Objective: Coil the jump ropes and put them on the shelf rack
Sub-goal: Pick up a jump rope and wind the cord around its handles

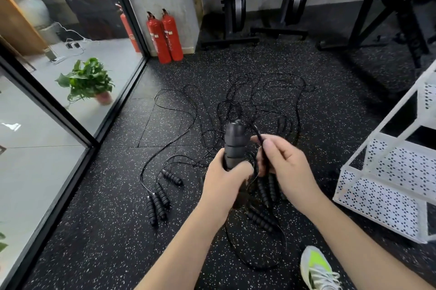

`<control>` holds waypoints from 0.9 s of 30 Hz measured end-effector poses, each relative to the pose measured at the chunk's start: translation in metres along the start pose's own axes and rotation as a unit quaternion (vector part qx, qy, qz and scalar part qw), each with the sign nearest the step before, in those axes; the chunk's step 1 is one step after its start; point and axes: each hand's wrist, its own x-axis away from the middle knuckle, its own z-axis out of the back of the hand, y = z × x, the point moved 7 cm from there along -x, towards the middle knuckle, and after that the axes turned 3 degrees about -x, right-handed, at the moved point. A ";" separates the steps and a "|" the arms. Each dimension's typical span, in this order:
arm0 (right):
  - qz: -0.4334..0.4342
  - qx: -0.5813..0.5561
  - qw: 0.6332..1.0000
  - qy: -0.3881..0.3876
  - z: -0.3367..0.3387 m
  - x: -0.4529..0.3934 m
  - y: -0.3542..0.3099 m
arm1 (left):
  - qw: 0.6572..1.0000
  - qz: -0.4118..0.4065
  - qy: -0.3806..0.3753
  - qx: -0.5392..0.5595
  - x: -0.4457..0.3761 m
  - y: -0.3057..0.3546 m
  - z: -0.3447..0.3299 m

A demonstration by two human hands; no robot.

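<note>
On the speckled floor (113, 230) beside your white shelf rack (387, 185), tangled jump ropes (254, 105) sprawl; your left hand (224, 185) grips upright rope handles (234, 145), your right hand (286, 167) pinches their cord (259, 135).

Gym, speckled rubber floor (236, 65) (weight racks (232, 6))

Two hands (226, 181). Two red fire bottles (165, 37) by the wall. One green plant (88, 80). One white shelf rack (387, 171). One shoe (318, 268). Many black rope handles (158, 204), too tangled to count.
</note>
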 end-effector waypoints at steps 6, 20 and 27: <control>0.192 0.205 0.960 0.019 -0.034 0.037 -0.022 | 0.929 0.101 -0.063 0.349 -0.009 0.007 -0.011; 0.236 0.264 0.934 -0.049 -0.063 0.063 -0.007 | 0.849 0.012 -0.099 0.520 -0.025 0.017 0.009; 0.045 0.073 0.996 -0.003 -0.065 0.063 -0.004 | 0.853 0.008 -0.059 0.519 -0.020 0.022 0.000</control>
